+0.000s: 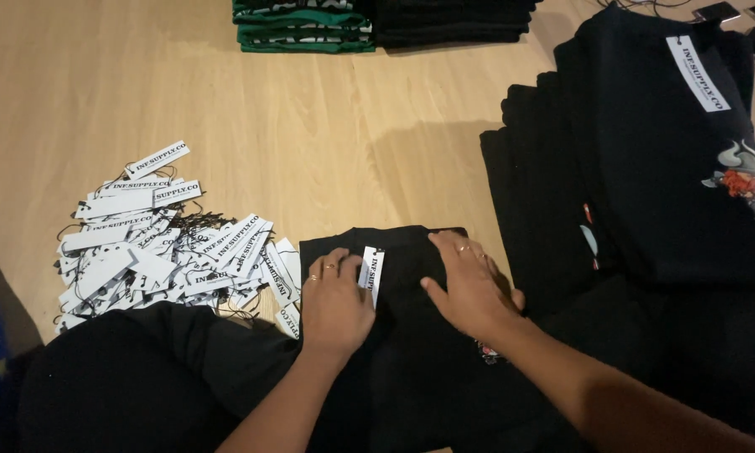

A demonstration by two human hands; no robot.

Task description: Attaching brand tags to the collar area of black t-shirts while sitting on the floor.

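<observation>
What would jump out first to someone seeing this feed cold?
Probably the two hands at bottom centre: the left hand and right hand press flat on a folded black garment bearing a white tag. To their left sprawls a heap of white hang tags on the wooden floor; a tall stack of black garments stands at right.

A pale wooden floor (310,126) with fine lengthwise grain fills the scene under soft, warm, even light. Faint grey shadows fall across the floor's middle, and a darker shadow edges the floor's lower left corner.
</observation>
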